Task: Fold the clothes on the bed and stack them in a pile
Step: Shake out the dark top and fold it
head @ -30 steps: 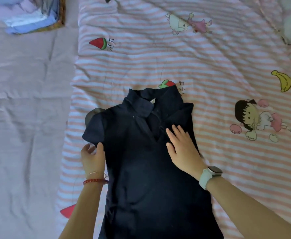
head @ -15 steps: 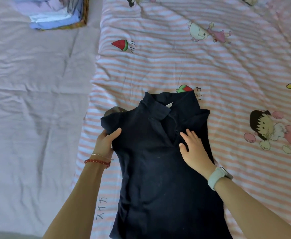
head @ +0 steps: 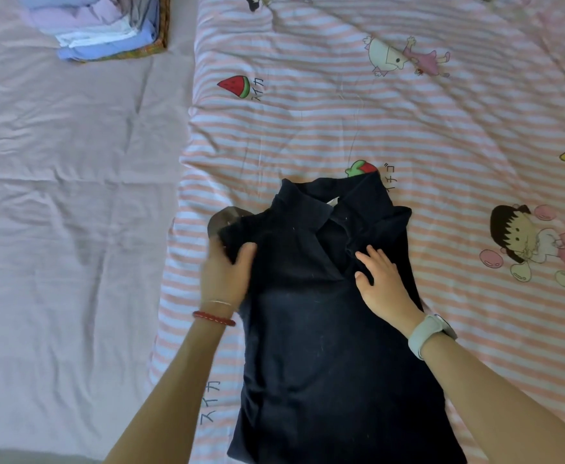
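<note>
On the bed's striped quilt (head: 408,128) lies the navy polo (head: 324,346). Left hand (head: 224,279) pinches its sleeve, right hand (head: 383,283) presses flat w/ straight fingers. Sleeve fold may bunch if press slips.

Bed (head: 73,212) covered at left by plain mauve sheet, creased. Pink-and-white striped quilt (head: 408,122) spread over right part, printed with cartoon figures, watermelon, strawberry, banana. Dark navy collared shirt (head: 324,329) laid flat on quilt, collar toward far side, sides folded inward. Stack of folded clothes (head: 100,25) in lilac, white, blue placed at far left corner on sheet, patterned piece seen at bottom.
</note>
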{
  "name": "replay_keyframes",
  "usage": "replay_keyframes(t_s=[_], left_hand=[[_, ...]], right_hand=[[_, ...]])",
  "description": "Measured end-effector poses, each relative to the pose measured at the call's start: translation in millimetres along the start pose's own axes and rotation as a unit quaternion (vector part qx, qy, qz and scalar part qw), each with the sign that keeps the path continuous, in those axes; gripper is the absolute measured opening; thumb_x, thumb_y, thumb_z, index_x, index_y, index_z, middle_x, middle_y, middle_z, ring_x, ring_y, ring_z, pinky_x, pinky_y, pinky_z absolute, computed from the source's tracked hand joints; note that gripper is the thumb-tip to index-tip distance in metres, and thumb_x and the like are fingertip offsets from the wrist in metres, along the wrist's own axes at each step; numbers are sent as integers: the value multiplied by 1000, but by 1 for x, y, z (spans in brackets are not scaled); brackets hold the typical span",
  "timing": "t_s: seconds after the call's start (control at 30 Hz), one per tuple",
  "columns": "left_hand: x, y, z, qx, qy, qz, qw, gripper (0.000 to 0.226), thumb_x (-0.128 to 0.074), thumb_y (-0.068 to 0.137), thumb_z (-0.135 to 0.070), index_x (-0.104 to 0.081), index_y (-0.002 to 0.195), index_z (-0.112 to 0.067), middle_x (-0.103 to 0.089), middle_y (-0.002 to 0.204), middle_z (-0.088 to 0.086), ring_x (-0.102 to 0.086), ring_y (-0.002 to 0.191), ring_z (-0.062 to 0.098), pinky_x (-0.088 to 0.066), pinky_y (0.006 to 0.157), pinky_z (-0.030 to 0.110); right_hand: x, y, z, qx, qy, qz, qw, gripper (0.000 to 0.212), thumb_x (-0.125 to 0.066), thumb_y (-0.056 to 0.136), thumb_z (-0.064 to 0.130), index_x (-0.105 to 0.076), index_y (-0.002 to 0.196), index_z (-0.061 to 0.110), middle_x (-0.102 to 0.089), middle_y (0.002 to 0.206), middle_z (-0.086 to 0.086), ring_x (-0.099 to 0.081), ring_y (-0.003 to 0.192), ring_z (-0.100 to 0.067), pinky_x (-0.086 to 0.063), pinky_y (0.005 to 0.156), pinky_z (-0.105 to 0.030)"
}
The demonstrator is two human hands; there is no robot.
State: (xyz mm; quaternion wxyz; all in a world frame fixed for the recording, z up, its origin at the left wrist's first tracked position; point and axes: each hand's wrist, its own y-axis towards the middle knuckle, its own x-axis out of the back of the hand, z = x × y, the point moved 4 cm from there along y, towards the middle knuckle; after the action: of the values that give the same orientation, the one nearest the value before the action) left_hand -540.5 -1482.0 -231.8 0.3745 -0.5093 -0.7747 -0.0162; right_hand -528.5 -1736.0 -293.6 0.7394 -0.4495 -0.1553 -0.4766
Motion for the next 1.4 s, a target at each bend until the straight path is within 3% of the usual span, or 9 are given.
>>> replay_keyframes(t_s=[0.1,0.17,0.37,0.53,0.7,0.87,0.97,1.2,1.4], left_hand=[[-41,-20,-26,-77,17,182,980,32,-62,87,-31,-54,116,-21,-57,95,-16,-55,71,-3,-40,63,2],[-41,-23,-29,-110,22,146,983,24,-59,89,-26,-60,112,-20,-58,89,-21,-54,71,-6,-41,68,2],[-45,-43,18,-158,219,92,958,41,-57,90,-20,-52,130,-15,-40,141,13,-33,130,35,-33,104,44],[-74,-67,33,-246,338,107,902,60,-72,78,-25,-50,133,-15,-35,144,24,-29,130,53,-40,93,61],[-103,-70,55,-180,433,206,859,59,-25,97,-49,1,148,-31,8,157,10,13,141,40,0,114,54],[-78,-41,7,-259,271,18,927,29,-52,86,-31,-67,103,-13,-56,121,19,-44,121,44,-30,99,67],[-68,4,-14,-210,260,21,942,55,-66,82,-28,-49,131,-11,-37,139,23,-31,129,43,-30,104,58],[-86,90,-20,-82,300,245,918,107,-74,75,-36,0,149,-16,-32,147,15,-31,133,37,-32,107,47],[-89,97,-41,-156,252,241,924,26,-72,76,-27,-54,91,-17,-55,77,-6,-57,84,23,-35,63,24]], right_hand=[[6,-3,2,-11,80,-12,997,41,-37,99,13,-37,140,11,-18,155,-5,-6,144,-17,1,117,-35],[11,-5,3,-15,120,-34,992,39,-37,99,11,-41,137,10,-25,153,-5,-11,144,-16,-4,118,-36],[10,-18,18,45,-26,-152,987,36,-46,92,3,-53,127,1,-47,136,-16,-34,134,-31,-25,112,-43],[-1,-37,6,-27,-182,-190,965,49,-64,82,18,-53,128,8,-53,116,-17,-51,101,-34,-43,77,-46],[-2,-37,-13,13,-186,-82,979,53,-47,93,25,-33,143,14,-43,125,-9,-42,109,-24,-41,88,-32],[50,-20,-5,118,-65,-149,980,31,-51,90,5,-59,120,5,-58,110,-12,-54,101,-28,-44,76,-28],[83,20,-1,102,-152,-171,968,42,-55,90,12,-48,130,4,-49,127,-15,-44,117,-35,-41,92,-41],[96,90,9,59,-50,66,995,86,-64,86,13,-6,149,16,-48,135,-13,-50,117,-33,-42,98,-44],[97,92,12,65,-61,42,995,52,-60,88,17,-40,135,11,-51,133,-8,-50,118,-28,-41,96,-36]])
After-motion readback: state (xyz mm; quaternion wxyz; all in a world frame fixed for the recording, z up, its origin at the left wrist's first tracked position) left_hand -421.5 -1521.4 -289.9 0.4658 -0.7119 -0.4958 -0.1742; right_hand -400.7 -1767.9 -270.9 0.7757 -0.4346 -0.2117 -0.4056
